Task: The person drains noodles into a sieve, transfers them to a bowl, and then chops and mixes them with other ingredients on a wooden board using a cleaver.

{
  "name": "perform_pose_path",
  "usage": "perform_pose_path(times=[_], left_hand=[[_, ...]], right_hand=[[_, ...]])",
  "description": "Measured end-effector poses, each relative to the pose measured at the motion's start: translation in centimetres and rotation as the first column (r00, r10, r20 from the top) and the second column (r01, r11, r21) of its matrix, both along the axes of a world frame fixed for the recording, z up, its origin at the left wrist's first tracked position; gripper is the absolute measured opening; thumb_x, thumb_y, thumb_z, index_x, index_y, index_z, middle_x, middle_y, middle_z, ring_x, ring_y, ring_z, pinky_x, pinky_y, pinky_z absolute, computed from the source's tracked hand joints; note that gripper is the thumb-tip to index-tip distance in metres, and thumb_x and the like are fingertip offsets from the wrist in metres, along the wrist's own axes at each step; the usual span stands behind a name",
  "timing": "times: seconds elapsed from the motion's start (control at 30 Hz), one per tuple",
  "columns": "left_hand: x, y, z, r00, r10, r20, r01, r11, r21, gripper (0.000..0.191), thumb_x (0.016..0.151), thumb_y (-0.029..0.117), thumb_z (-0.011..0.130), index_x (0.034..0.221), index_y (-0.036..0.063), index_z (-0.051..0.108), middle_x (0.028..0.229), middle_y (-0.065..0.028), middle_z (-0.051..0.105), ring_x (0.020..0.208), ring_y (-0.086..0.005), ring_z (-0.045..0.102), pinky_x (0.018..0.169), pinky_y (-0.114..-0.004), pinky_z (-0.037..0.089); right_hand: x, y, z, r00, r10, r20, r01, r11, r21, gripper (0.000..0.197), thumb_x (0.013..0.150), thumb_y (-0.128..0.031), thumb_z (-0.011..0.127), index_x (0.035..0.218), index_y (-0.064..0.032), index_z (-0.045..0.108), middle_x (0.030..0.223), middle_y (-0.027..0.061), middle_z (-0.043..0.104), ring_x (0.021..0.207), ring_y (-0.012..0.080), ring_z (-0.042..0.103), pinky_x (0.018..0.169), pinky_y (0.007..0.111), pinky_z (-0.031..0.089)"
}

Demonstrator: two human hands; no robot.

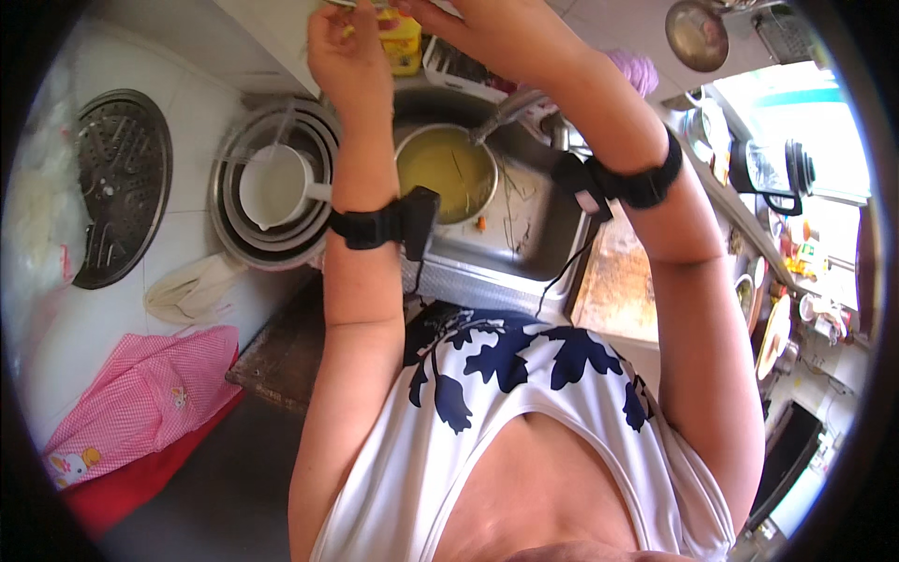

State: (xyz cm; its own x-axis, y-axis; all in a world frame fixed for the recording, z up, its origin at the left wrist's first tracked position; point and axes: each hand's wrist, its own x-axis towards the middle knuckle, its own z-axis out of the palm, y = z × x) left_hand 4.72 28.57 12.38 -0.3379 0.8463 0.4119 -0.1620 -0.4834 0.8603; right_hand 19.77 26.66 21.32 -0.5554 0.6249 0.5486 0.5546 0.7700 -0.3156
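My left hand [355, 53] is raised at the top edge, its fingers curled beside a thin, pale-rimmed object that is mostly cut off. To its right, my right hand [477, 31] reaches towards the same spot, and its fingertips are partly out of frame. Whether either hand grips the object cannot be told. Behind the hands stands a yellow container [404, 46]. Below them, a round metal bowl [449, 172] of cloudy yellowish liquid sits in the stainless steel sink [537, 242], near the faucet [509, 112]. An orange scrap and thin stalks lie on the sink's bottom.
Nested metal basins [235, 239] with a white dipper [274, 186] inside hang or stand at the left. Farther left are a dark perforated rack [130, 183] and a pink checked cloth [151, 400]. A wooden board [618, 277] lies right of the sink; a ladle [695, 35] hangs above right.
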Motion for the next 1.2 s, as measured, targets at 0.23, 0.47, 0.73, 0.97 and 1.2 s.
perform_pose_path(times=[0.23,0.47,0.73,0.97,1.2], left_hand=[[2.9,-7.3,-4.6,0.975,-0.082,0.205,0.130,0.964,-0.232,0.019,0.094,0.017,0.056,0.105,0.0025,0.054,0.097,-0.0081,0.060,0.085,-0.0152,0.059,0.077,-0.029,0.050],[2.8,-14.0,-31.2,0.982,-0.182,0.058,0.138,0.465,-0.874,0.018,0.091,0.017,0.059,0.107,0.0091,0.057,0.105,-0.0048,0.060,0.092,-0.0162,0.058,0.074,-0.032,0.046],[4.9,-10.3,-38.4,0.910,-0.095,-0.404,-0.356,0.322,-0.877,0.036,0.087,0.016,0.056,0.120,0.0036,0.049,0.112,-0.0169,0.060,0.105,-0.0320,0.056,0.088,-0.041,0.044],[4.2,-10.0,-39.4,0.886,-0.321,-0.334,-0.225,0.332,-0.916,0.021,0.087,0.015,0.057,0.105,0.0048,0.057,0.092,-0.0133,0.065,0.079,-0.0296,0.061,0.069,-0.040,0.046],[-1.6,-7.6,-37.6,0.288,0.095,-0.953,-0.748,0.644,-0.162,0.021,0.091,0.023,0.053,0.099,0.0038,0.058,0.087,-0.0194,0.061,0.078,-0.0368,0.058,0.067,-0.043,0.044]], right_hand=[[5.3,-11.0,-16.4,0.990,0.054,-0.129,-0.120,0.800,-0.588,0.012,0.086,-0.012,0.059,0.090,-0.0002,0.059,0.083,0.0157,0.056,0.072,0.0338,0.059,0.064,0.039,0.048],[6.8,-12.2,-38.8,0.886,-0.286,0.366,0.463,0.584,-0.667,0.020,0.082,-0.009,0.051,0.097,-0.0043,0.064,0.092,0.0158,0.066,0.089,0.0326,0.062,0.079,0.041,0.049],[3.7,-11.6,-45.2,0.664,-0.043,0.746,0.578,0.663,-0.476,0.020,0.081,-0.012,0.054,0.091,-0.0074,0.070,0.100,0.0108,0.068,0.105,0.0306,0.059,0.096,0.043,0.040],[6.2,-11.1,-44.7,0.803,-0.214,0.557,0.514,0.721,-0.464,0.018,0.075,-0.011,0.054,0.084,-0.0035,0.068,0.095,0.0147,0.066,0.093,0.0325,0.062,0.085,0.038,0.048],[5.7,-13.5,-43.7,0.489,-0.871,-0.031,0.639,0.382,-0.667,0.030,0.083,-0.006,0.060,0.111,-0.0014,0.050,0.093,0.0169,0.062,0.086,0.0398,0.059,0.074,0.041,0.051]])
